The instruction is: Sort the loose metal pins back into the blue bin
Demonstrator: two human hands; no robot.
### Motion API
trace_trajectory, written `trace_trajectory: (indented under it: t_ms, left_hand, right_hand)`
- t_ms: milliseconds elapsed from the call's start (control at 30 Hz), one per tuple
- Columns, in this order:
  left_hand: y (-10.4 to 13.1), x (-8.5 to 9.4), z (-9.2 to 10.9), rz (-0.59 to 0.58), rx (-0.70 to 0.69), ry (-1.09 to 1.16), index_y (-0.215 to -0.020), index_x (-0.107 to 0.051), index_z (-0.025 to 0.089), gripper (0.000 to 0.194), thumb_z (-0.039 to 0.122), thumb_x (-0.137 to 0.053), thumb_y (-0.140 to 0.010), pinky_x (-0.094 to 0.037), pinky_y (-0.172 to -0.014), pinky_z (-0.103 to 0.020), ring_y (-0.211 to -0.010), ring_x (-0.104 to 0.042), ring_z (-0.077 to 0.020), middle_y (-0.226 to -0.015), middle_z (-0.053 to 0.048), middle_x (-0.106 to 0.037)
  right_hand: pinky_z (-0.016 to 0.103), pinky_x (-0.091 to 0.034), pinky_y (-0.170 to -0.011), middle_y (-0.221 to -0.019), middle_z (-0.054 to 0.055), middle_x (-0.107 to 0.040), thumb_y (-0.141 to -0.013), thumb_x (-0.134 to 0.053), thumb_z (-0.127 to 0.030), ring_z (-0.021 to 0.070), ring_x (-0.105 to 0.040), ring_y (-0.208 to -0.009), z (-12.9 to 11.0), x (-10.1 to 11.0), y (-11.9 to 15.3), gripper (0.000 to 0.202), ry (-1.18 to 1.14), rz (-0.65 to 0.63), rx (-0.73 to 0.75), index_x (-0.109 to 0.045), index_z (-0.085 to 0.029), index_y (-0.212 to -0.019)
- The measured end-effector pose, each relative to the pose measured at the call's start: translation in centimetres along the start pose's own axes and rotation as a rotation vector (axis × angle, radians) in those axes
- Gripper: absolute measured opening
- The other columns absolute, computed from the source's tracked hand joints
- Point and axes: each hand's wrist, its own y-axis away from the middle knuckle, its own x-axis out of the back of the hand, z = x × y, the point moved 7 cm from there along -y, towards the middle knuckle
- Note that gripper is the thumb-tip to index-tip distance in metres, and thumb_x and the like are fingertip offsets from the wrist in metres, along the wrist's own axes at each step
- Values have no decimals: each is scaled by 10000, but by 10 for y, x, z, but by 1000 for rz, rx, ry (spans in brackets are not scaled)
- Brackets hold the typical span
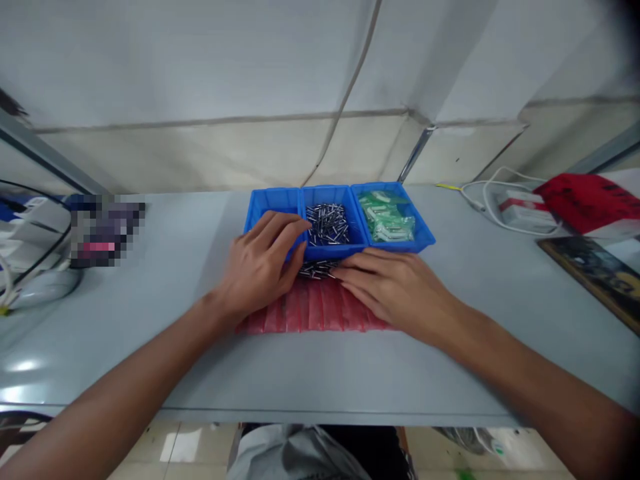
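Three blue bins stand side by side on the desk. Small metal pins fill part of the middle one, and the right one holds green-and-clear plastic packets. My left hand is over the front of the left bin, thumb and fingers apart, with nothing visible between them. More loose pins lie in front of the middle bin, on the far edge of a red ribbed plastic sheet. My right hand rests on the sheet with fingers stretched out, their tips at these pins.
A computer mouse and cables sit at the left, near a pixelated item. To the right are a white box, a white cable, a red bag and a dark flat panel. Behind the bins rises a wall.
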Motion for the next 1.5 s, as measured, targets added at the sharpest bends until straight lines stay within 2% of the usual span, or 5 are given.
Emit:
trace_trajectory:
  t_ms: [133,433,900,1200,1500]
  left_hand:
    - [3,-12,-2,-103,-21,-5,-1297,-641,146,310,253,-582,-1012,-625,-964,-430,-1249,-658,-286,-1345,-127,-684]
    - [9,-18,-1,-121,-102,-6,-1193,-710,164,225,230,-581,-1021,-646,-979,-442,-1298,-654,-291,-1337,-115,-707]
    - [3,8,20,77,-264,108,-1055,-689,181,185,80,-685,-900,-624,-835,-339,-1058,-700,-224,-1035,-58,-778]
    - [0,23,25,134,-283,27,-974,-661,177,83,139,-694,-907,-588,-692,-310,-935,-721,-224,-897,-34,-773]
    - [3,26,27,179,-281,140,-1026,-644,152,176,76,-696,-877,-579,-690,-318,-906,-724,-223,-904,-52,-767]
  right_hand:
    - [372,-629,-831,-1063,60,-771,-969,-577,-58,219,-738,-956,4,-15,2,293,20,-74,4,-745,-197,-1165]
    - [381,-638,-825,-1039,78,-771,-989,-579,-119,229,-752,-919,7,-14,0,276,-9,5,-14,-740,-189,-1201]
    - [320,-597,-767,-937,6,-764,-889,-688,-82,158,-713,-824,12,36,-7,252,-567,358,-220,-791,-276,-1012]
    - [351,-611,-735,-931,17,-760,-857,-789,-154,189,-707,-883,22,34,2,152,-889,512,-388,-804,-280,-939]
    - [316,-593,-636,-913,15,-743,-859,-781,-144,169,-689,-835,19,32,1,134,-1007,481,-410,-796,-268,-909]
